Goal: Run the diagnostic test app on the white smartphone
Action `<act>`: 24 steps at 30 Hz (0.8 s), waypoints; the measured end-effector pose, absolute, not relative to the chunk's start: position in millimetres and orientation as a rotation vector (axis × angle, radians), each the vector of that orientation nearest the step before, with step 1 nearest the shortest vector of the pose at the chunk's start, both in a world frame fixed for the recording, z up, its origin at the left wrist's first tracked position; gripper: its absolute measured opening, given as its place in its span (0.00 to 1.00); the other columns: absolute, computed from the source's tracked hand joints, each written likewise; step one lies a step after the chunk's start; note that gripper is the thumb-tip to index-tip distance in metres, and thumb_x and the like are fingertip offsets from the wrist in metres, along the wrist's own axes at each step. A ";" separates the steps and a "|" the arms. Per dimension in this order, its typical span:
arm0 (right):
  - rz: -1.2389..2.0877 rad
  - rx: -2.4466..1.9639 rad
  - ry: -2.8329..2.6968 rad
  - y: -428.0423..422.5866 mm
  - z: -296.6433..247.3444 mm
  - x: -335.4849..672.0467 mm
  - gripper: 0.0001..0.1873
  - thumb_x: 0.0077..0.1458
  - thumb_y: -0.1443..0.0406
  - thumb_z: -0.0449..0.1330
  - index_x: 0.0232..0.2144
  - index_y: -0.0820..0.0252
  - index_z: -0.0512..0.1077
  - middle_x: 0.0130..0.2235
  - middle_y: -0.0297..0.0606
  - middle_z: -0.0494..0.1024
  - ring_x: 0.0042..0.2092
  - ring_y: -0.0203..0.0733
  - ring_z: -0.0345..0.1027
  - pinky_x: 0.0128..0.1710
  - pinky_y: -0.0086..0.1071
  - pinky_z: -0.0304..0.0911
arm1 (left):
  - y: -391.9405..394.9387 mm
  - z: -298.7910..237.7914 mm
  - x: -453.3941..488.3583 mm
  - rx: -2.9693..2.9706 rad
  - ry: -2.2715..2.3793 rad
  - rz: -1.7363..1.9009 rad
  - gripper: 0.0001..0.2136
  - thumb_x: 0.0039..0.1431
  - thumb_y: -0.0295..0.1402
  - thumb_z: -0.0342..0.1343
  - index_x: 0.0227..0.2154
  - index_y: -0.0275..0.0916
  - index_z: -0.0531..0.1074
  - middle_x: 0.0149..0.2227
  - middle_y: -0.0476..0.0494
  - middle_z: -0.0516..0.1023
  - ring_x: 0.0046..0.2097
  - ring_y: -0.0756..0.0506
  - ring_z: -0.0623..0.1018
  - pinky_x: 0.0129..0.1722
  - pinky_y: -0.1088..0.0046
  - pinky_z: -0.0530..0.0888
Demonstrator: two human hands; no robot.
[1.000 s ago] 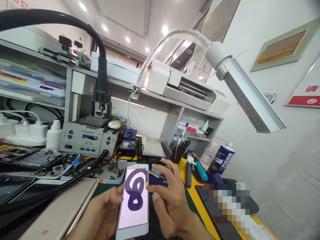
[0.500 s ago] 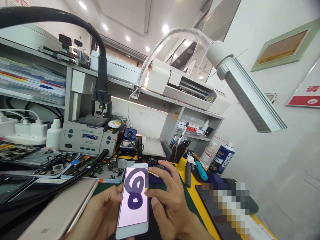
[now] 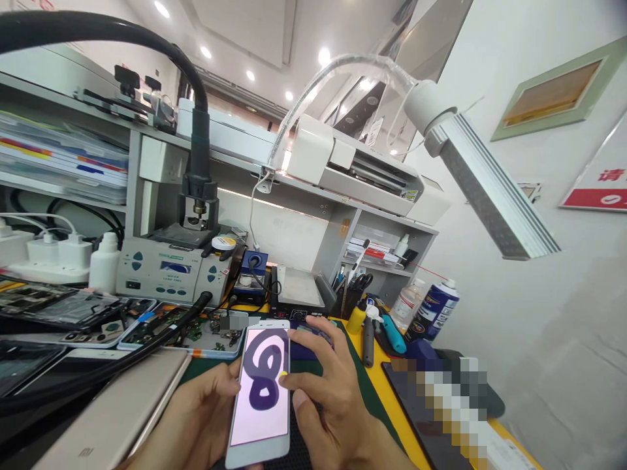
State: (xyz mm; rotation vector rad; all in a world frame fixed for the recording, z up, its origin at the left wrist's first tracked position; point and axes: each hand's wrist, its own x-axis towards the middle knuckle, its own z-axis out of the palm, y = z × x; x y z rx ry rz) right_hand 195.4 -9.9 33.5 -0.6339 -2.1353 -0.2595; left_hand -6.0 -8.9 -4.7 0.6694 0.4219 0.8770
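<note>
A white smartphone (image 3: 258, 424) is held upright and slightly tilted in front of me, its pink-white screen lit and marked with a thick dark purple looping stroke. My left hand (image 3: 210, 398) grips it, the thumb along its left edge. My right hand (image 3: 328, 385) is at the phone's right side with fingers apart. One of its fingertips touches the right part of the screen, beside a small yellow dot. Another finger reaches the upper right edge. Beneath the hands is a dark green mat (image 3: 369, 391).
To the left lie a large gold phone-like slab (image 3: 117, 411) and trays of circuit boards (image 3: 181, 329) under a black hose. Behind stands a grey soldering station (image 3: 171, 267). On the right are a spray can (image 3: 438, 310), a yellow bottle (image 3: 356, 318) and a dark flat panel (image 3: 416, 418). A lamp (image 3: 494, 189) hangs overhead.
My right hand has shifted slightly left, its fingertip sliding a little onto the screen with the yellow dot beside it. The phone and my left hand are nearly unmoved.
</note>
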 end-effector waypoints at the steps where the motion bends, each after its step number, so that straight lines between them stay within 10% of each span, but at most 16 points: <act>1: -0.258 -0.627 -2.134 -9.8 33.4 195.1 0.16 0.44 0.72 0.54 0.35 0.58 0.76 0.56 0.44 0.70 0.61 0.60 0.57 0.59 0.60 0.54 | -8.9 -4.6 -5.9 0.671 0.418 0.874 0.27 0.57 0.35 0.50 0.60 0.41 0.61 0.47 0.36 0.78 0.38 0.36 0.76 0.28 0.57 0.76; 13: -0.226 -0.641 -2.141 -10.8 29.6 193.0 0.17 0.45 0.72 0.55 0.37 0.57 0.77 0.58 0.41 0.69 0.62 0.61 0.55 0.59 0.59 0.54 | -12.1 2.0 -6.1 0.709 0.449 0.861 0.36 0.57 0.35 0.47 0.68 0.47 0.43 0.51 0.36 0.77 0.47 0.31 0.78 0.29 0.58 0.76; 24: -0.056 -0.675 -2.065 -14.9 36.0 197.8 0.18 0.55 0.70 0.52 0.39 0.55 0.80 0.56 0.41 0.71 0.62 0.55 0.57 0.59 0.54 0.54 | -9.5 -2.8 -5.5 0.694 0.428 0.866 0.26 0.57 0.37 0.50 0.60 0.43 0.63 0.47 0.38 0.78 0.39 0.36 0.76 0.29 0.58 0.76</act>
